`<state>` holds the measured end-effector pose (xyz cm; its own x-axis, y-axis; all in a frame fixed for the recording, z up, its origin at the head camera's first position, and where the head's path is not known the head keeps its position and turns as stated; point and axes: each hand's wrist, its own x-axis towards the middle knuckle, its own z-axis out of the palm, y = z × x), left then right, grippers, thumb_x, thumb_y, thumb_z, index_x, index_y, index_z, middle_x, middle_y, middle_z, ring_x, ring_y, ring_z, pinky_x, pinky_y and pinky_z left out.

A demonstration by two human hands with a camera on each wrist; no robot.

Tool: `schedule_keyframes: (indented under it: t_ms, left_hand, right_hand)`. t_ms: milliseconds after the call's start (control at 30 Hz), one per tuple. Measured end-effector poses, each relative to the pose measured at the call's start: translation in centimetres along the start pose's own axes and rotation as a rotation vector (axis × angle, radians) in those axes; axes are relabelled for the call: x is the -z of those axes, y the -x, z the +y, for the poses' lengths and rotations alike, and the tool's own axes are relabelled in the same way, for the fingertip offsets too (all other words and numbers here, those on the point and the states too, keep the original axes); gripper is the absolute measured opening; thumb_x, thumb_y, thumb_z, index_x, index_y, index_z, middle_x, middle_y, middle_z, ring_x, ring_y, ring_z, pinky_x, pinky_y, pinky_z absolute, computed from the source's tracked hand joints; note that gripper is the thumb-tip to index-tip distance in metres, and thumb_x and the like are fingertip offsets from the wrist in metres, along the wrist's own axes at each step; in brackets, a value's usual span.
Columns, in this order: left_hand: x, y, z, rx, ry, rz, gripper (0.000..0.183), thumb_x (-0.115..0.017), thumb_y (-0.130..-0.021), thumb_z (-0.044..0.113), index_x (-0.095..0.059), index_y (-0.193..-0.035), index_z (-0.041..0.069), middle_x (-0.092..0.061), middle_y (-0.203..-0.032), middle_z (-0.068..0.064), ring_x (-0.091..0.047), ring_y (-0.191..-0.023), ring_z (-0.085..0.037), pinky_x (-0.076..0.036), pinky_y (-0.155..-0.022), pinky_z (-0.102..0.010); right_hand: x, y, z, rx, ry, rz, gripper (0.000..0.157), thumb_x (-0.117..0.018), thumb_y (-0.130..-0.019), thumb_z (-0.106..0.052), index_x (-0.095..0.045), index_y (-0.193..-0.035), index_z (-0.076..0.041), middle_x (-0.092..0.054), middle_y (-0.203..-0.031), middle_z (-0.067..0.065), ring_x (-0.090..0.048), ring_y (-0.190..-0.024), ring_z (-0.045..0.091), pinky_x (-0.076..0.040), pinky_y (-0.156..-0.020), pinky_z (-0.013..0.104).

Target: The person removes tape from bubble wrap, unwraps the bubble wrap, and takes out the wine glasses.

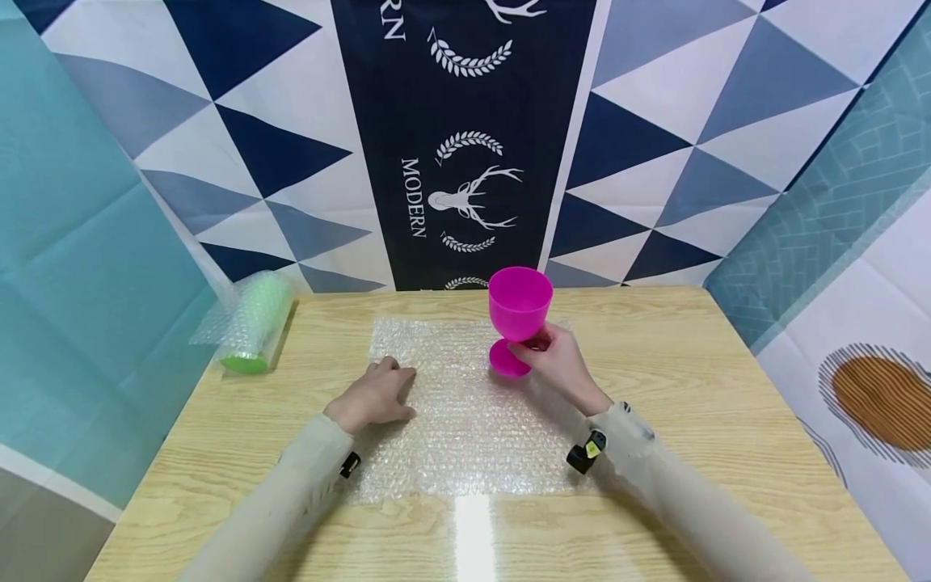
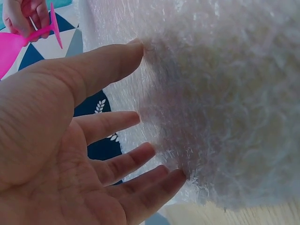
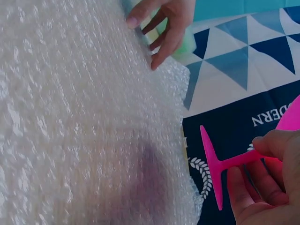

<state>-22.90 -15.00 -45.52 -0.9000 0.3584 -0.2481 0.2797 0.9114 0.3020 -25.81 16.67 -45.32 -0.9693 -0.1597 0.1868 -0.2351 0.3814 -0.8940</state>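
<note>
A bright pink plastic goblet [image 1: 520, 303] stands upright in my right hand [image 1: 560, 368], which pinches it by the stem. In the right wrist view the goblet's round foot [image 3: 214, 168] is apart from the sheet of bubble wrap [image 3: 84, 117]. That clear sheet [image 1: 465, 436] lies flat on the table beneath both hands. At its left edge my left hand [image 1: 374, 394] rests with fingers spread. In the left wrist view the left fingertips [image 2: 133, 51] touch the bubble wrap, and nothing is held in them.
A light green cylindrical thing [image 1: 256, 323] wrapped in bubble wrap lies at the table's back left. The wooden table [image 1: 676, 388] meets a patterned cloth backdrop [image 1: 465, 162] at its far edge. Teal cloth [image 1: 87, 242] hangs at the left side.
</note>
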Motion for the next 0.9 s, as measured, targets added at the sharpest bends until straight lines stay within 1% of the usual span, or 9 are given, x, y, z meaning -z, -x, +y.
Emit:
schedule_keyframes:
  t_ms: [200,267,367,600,700,900]
  left_hand:
    - [0.2,0.1,0.1,0.000,-0.010,-0.007,0.077,-0.083,-0.086,0.032,-0.050,-0.151,0.007,-0.049,-0.144,-0.023,-0.050,-0.126,-0.040,-0.052,-0.104,-0.052]
    - [0.2,0.1,0.1,-0.001,-0.011,-0.008,0.077,-0.083,-0.086,0.032,-0.050,-0.151,0.007,-0.049,-0.143,-0.023,-0.050,-0.126,-0.040,-0.052,-0.104,-0.052]
    - [0.2,0.1,0.2,-0.003,-0.012,-0.007,0.077,-0.084,-0.085,0.032,-0.051,-0.151,0.007,-0.049,-0.143,-0.023,-0.051,-0.125,-0.040,-0.052,-0.103,-0.052]
    - [0.1,0.1,0.3,0.001,-0.026,-0.016,0.077,-0.083,-0.086,0.033,-0.050,-0.151,0.008,-0.050,-0.142,-0.022,-0.052,-0.124,-0.038,-0.052,-0.104,-0.050]
    - [-0.1,0.1,0.3,0.002,-0.039,-0.017,0.077,-0.084,-0.086,0.033,-0.051,-0.151,0.008,-0.051,-0.140,-0.021,-0.053,-0.123,-0.037,-0.052,-0.104,-0.049]
    - [-0.1,0.1,0.4,-0.006,-0.063,-0.011,0.075,-0.084,-0.085,0.033,-0.053,-0.148,0.007,-0.053,-0.136,-0.021,-0.058,-0.116,-0.037,-0.054,-0.101,-0.048]
  right_hand:
    - [0.5,-0.5,0.1,-0.012,0.014,0.007,0.036,-0.078,-0.091,-0.011,-0.067,-0.124,-0.003,-0.074,-0.118,0.018,-0.071,-0.107,0.031,-0.061,-0.094,0.039]
    - [0.6,-0.6,0.0,-0.013,0.018,0.011,0.036,-0.078,-0.091,-0.010,-0.068,-0.124,-0.003,-0.074,-0.117,0.018,-0.071,-0.107,0.031,-0.061,-0.094,0.042]
    - [0.7,-0.9,0.0,-0.016,0.029,0.019,0.035,-0.078,-0.091,-0.011,-0.067,-0.124,-0.003,-0.074,-0.117,0.018,-0.071,-0.107,0.031,-0.061,-0.094,0.042]
    - [0.4,-1.7,-0.4,-0.002,0.034,0.034,0.034,-0.079,-0.090,-0.010,-0.069,-0.121,-0.002,-0.074,-0.115,0.019,-0.072,-0.105,0.030,-0.062,-0.090,0.035]
    - [0.0,-2.3,-0.7,0.009,0.036,0.039,0.032,-0.079,-0.090,-0.010,-0.069,-0.120,-0.002,-0.075,-0.113,0.018,-0.072,-0.104,0.030,-0.062,-0.089,0.036]
    - [-1.0,-3.6,-1.4,0.011,0.036,0.038,0.032,-0.079,-0.089,-0.010,-0.070,-0.120,-0.004,-0.075,-0.114,0.017,-0.073,-0.106,0.031,-0.061,-0.093,0.043]
